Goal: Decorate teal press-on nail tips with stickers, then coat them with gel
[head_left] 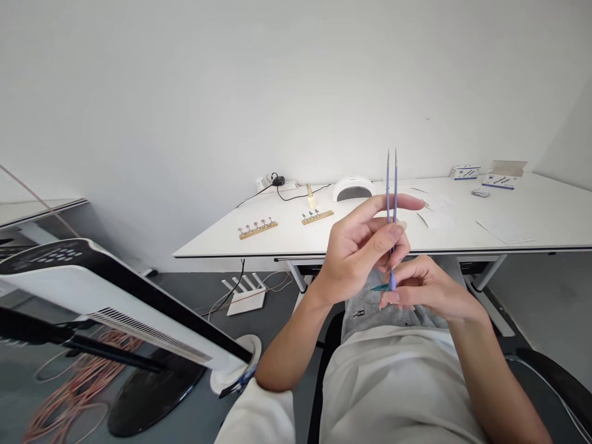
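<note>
My left hand [365, 250] grips a pair of purple tweezers [388, 191] between thumb and fingers. The tweezers stand upright with their two thin tips pointing up and apart, while the index finger stretches out past them. Their joined lower end reaches down to my right hand [423, 287]. There, my right thumb and fingers are closed in a pinch, with a pointed teal piece that looks like a false nail [380, 287] sticking out to the left. How much of it sits between the fingertips is hidden. Both hands are above my lap, in front of the table edge.
On the white table [296, 237] are a wooden strip with pink pieces on stands [258, 230], another with teal pieces [317, 217], a small bottle [311, 198], a white dome-shaped lamp [353, 187], papers [504, 231] and two boxes [498, 181]. A tower fan [152, 320] leans into view at left.
</note>
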`<state>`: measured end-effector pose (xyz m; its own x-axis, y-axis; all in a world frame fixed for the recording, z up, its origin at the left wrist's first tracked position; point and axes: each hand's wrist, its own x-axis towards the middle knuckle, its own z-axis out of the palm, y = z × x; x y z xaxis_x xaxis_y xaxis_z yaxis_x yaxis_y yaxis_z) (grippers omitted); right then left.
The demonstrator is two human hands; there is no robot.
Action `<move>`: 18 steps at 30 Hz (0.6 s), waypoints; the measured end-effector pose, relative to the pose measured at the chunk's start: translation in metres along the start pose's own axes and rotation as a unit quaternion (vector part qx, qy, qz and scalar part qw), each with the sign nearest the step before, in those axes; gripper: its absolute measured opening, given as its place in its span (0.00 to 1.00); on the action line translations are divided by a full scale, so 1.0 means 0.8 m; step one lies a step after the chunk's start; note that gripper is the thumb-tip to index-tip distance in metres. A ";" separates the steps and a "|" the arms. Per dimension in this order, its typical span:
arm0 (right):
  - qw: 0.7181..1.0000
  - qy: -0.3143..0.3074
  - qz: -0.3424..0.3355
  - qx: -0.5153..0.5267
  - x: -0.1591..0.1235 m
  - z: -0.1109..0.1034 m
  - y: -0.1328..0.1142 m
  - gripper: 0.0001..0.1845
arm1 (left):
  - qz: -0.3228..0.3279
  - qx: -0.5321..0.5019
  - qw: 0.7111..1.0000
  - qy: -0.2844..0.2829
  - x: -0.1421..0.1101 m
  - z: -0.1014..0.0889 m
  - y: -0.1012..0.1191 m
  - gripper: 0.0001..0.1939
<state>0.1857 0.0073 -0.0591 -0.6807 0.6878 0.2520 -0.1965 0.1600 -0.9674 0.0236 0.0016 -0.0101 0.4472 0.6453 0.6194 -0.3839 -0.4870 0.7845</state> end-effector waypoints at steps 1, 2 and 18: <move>1.000 0.000 0.001 0.003 0.000 0.000 0.001 0.06 | 0.000 0.001 1.000 -0.001 0.000 0.000 0.000 0.11; 1.000 0.000 0.001 0.005 0.000 -0.001 0.001 0.06 | 0.000 0.002 1.000 -0.002 0.000 0.001 -0.001 0.11; 0.997 -0.011 -0.038 -0.068 -0.004 0.001 -0.004 0.08 | -0.040 -0.003 0.999 -0.022 0.002 0.002 -0.001 0.14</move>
<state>0.1878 0.0040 -0.0569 -0.6836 0.6541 0.3239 -0.1518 0.3067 -0.9396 0.0258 0.0022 -0.0099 0.5107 0.6559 0.5558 -0.3502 -0.4317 0.8312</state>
